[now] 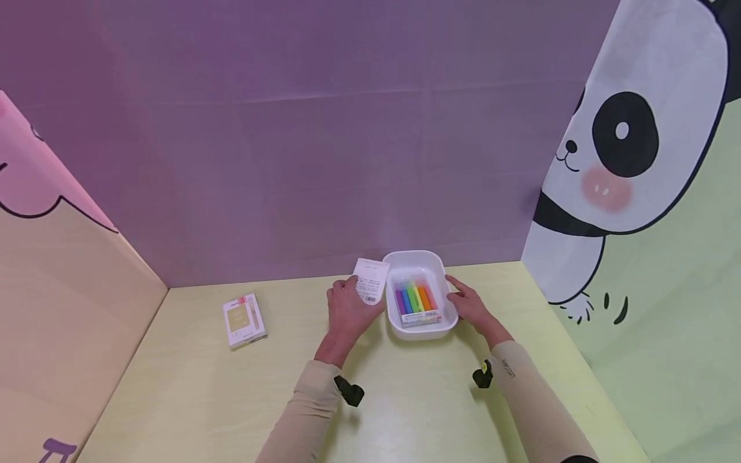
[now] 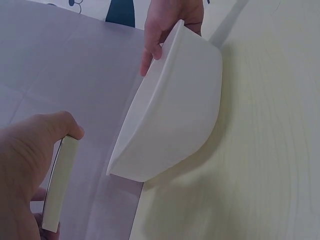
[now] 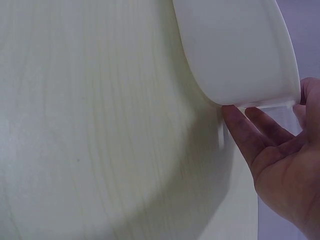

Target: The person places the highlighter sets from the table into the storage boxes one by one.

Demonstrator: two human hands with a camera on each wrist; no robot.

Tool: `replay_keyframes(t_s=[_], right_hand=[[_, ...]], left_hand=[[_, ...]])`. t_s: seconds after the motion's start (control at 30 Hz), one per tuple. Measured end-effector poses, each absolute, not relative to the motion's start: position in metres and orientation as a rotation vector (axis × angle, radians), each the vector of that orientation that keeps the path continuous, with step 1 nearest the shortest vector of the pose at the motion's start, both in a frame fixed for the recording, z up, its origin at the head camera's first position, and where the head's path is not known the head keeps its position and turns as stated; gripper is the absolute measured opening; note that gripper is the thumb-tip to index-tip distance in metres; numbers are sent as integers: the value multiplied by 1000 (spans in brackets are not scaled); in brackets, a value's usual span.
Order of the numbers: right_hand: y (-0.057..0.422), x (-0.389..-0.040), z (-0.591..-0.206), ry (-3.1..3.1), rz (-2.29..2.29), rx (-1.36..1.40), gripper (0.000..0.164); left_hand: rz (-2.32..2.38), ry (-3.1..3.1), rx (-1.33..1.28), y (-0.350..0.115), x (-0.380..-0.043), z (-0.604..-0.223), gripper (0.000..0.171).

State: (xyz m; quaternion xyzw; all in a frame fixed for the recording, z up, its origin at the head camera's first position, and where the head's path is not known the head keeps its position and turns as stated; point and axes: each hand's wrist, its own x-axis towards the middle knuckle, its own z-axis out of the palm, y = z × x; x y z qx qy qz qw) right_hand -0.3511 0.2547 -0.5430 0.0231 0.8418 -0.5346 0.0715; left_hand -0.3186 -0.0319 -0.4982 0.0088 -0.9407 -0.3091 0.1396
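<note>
My left hand (image 1: pixel 350 313) pinches a thin white box (image 1: pixel 372 280) with small printed text on its face, held at the left rim of a white plastic basin (image 1: pixel 412 265). In the left wrist view the box's narrow edge (image 2: pixel 62 182) shows between thumb and fingers, apart from the basin. My right hand (image 1: pixel 471 308) grips the basin's right side; the right wrist view has its fingers (image 3: pixel 242 127) under the outer wall and the thumb at the rim. Inside the basin lies a clear pack of colourful sticks (image 1: pixel 415 299), running from purple through green to orange and pink.
Another white and pink box (image 1: pixel 244 320) with a tan panel lies on the pale wood table (image 1: pixel 191 379), to the left. A purple backdrop (image 1: pixel 289 161) rises behind the table's far edge. A panda-printed panel (image 1: pixel 631 212) stands along the right side.
</note>
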Motion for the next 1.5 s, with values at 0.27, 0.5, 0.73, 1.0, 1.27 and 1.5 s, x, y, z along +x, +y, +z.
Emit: replay_keyframes(t_s=[0.27,0.5,0.73,1.0,1.27,1.5], right_hand=[[255,-352,-544,2533,-1595,70,53],[258,-352,-544,2510,-1624,60,53],[257,-351,-543,2504,-1630,44,53],[256,-351,-541,2507,-1639,49,54],[255,-351,-540,2512,-1626,40,54],[255,-351,-540,2508,-1623,52,54]], left_hand=[[-889,-2752,20,-26,-320,-497,82],[-897,-2757,4,-20,-322,-494,82],[-861,-2779,-29,-17,-324,-494,81],[-841,-2772,-96,-12,-326,-492,80],[-833,-2816,-81,-6,-326,-489,82],[-848,-2845,-75,-1,-326,-489,85]])
